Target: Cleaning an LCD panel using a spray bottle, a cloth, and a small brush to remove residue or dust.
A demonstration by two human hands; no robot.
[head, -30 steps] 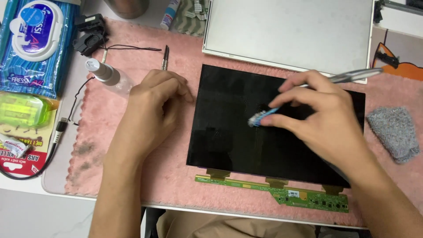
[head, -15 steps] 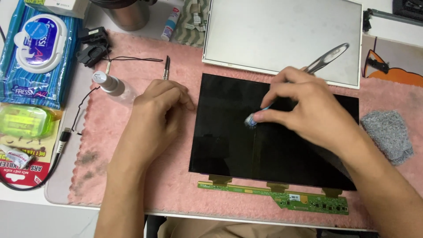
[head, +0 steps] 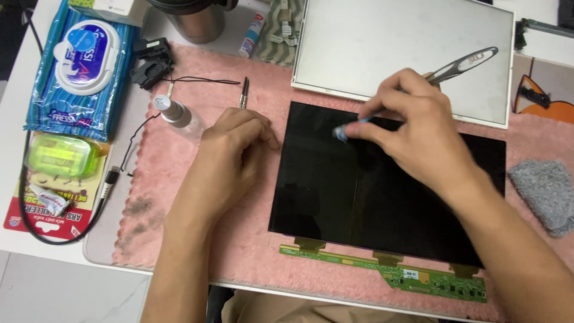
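A black display panel (head: pixel 335 185) lies flat on a pink mat (head: pixel 239 257), with a green circuit strip (head: pixel 388 274) along its near edge. My right hand (head: pixel 418 134) grips a grey-handled tool (head: pixel 463 63) whose blue tip (head: pixel 341 133) touches the panel's upper part. My left hand (head: pixel 236 152) rests fingers curled on the mat by the panel's left edge, holding nothing that I can see.
A grey backlight sheet (head: pixel 406 42) lies beyond the panel. On the left are a small clear spray bottle (head: pixel 176 115), a thin pen-like tool (head: pixel 243 93), a blue wipes pack (head: pixel 81 66), a green box (head: pixel 60 155) and black cables (head: pixel 36 221). A grey cloth (head: pixel 547 191) sits at the right.
My right hand has slid the tool's blue tip up and left across the panel. The view has shifted slightly; my left hand stays in place.
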